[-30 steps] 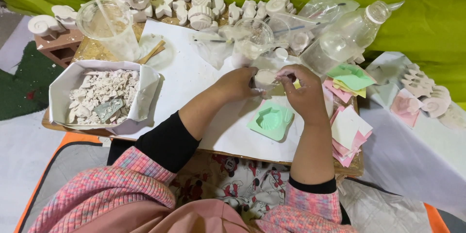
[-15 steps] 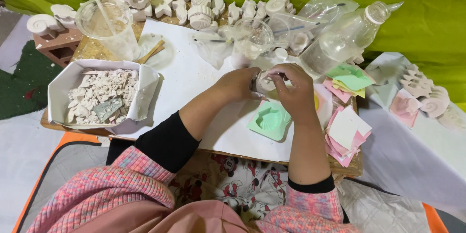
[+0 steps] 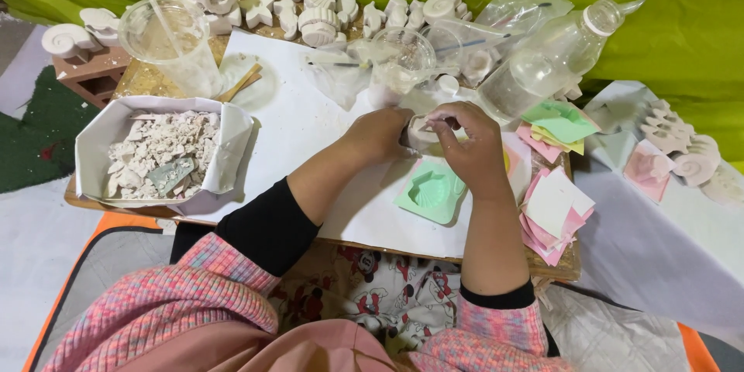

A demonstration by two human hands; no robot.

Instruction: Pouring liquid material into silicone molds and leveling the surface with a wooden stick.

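From the head view, both hands are meeting over the white sheet (image 3: 294, 120) on the tabletop (image 3: 147, 77), just above the green mould (image 3: 431, 194). The left hand (image 3: 381, 133) and right hand (image 3: 474, 147) are together pinching a small white cast (image 3: 422, 130), each grip closing on it from its own side. Left of the mould, well apart, a box (image 3: 101, 139) is holding broken white pieces. Right of the mould, pink squares (image 3: 552, 221) are lying stacked.

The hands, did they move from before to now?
Only slightly. The right hand shifted a little left, staying on the small white piece that the left hand also keeps holding. The green mould and box of bits stayed put.
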